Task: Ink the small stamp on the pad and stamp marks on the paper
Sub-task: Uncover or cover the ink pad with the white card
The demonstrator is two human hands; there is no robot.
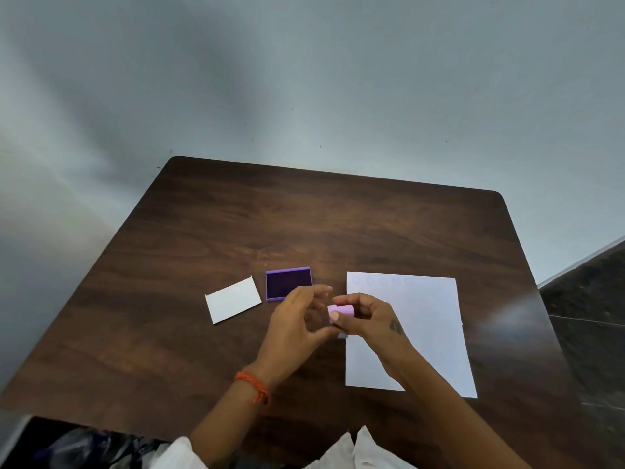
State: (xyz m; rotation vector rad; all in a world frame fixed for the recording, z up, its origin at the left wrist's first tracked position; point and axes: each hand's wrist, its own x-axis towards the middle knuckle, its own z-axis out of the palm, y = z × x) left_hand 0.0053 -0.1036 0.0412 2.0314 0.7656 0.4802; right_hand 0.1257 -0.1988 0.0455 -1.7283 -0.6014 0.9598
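A small pink stamp (343,310) is held above the table by my right hand (367,318), thumb and fingers closed round it. My left hand (299,321) hovers just to its left, fingers curled and apart, fingertips near the stamp's end; whether they touch it is unclear. The open purple ink pad (288,283) lies on the table just beyond my left hand. A white sheet of paper (422,319) lies to the right, with a faint row of several stamped marks (382,281) along its far edge. Something small and bluish (342,335) shows below the hands.
A white card (233,299), perhaps the pad's lid, lies left of the ink pad. The dark wooden table (236,214) has rounded far corners and ends near a grey wall. An orange thread band (253,385) circles my left wrist.
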